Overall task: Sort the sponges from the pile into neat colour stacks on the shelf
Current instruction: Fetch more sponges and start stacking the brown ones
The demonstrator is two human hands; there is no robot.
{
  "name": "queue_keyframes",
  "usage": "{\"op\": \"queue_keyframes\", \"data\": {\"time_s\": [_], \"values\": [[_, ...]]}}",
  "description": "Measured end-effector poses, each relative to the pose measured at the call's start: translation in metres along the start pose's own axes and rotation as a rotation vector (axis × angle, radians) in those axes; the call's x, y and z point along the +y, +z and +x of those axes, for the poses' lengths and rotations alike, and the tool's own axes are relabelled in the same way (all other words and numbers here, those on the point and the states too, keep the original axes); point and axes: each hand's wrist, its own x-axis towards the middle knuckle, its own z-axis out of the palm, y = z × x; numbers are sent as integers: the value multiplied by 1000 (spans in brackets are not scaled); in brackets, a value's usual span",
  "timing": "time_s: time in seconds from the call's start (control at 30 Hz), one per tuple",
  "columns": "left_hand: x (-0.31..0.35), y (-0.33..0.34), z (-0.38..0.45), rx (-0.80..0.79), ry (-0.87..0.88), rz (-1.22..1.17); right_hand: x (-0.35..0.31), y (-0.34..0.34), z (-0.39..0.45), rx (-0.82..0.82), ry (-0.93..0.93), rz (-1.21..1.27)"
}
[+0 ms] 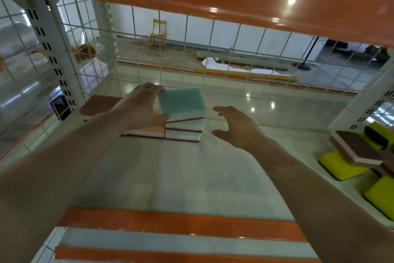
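Both bare forearms reach forward, nearly parallel. The left hand (141,107) has its fingers curled over the far corner and its thumb at the near edge of what it grips, wrist straight. The right hand (235,126) hovers apart, palm turned inward, fingers spread and lightly bent, thumb low, holding nothing.

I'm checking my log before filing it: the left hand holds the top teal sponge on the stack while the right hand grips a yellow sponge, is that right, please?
Not quite. The right hand grips nothing: in the head view it hovers open beside the stack, and the yellow sponges lie untouched in the pile at far right. The left hand does hold the top teal sponge on the stack.
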Motion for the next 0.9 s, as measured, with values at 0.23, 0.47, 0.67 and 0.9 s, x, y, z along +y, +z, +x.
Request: {"op": "queue_keyframes", "data": {"time_s": [0.23, 0.47, 0.67, 0.9], "values": [[-4, 7, 21, -34, 25, -28, 5, 0, 17, -18, 33, 26], [-8, 13, 37, -101, 55, -48, 7, 2, 29, -12, 41, 7], [-15, 19, 46, -133, 62, -99, 8, 0, 33, -41, 44, 18], [-24, 21, 56, -177, 79, -128, 6, 5, 35, -42, 54, 35]]}}
